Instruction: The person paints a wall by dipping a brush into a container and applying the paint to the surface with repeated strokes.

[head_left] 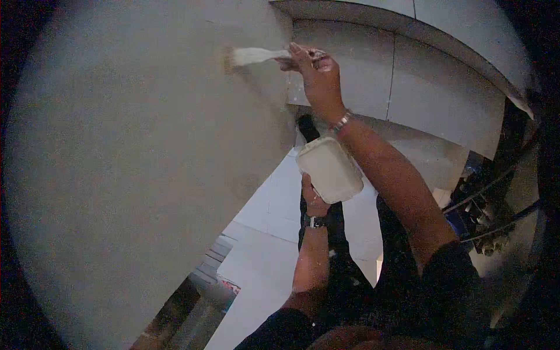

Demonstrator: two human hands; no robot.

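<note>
A paintbrush (256,55) with a pale, white-smeared body is in my right hand (318,67), its fingers closed round the handle end. The brownish tip points left and meets or lies very near the broad grey-beige wall (146,128); contact is hard to tell. Lower down, my left hand (315,201) grips a rectangular cream tub (329,169) by its near left side, thumb along the edge. Smooth pale material, like paint, seems to fill the tub. Some fingers of the left hand are hidden beneath it.
Beyond my right hand is a panelled surface (344,58) with a curved ledge (373,14). White floor (256,245) shows below, around my dark-clothed legs. Dark clutter with cables (481,204) sits at the right. Grey and brown items (204,286) lie near the wall's lower edge.
</note>
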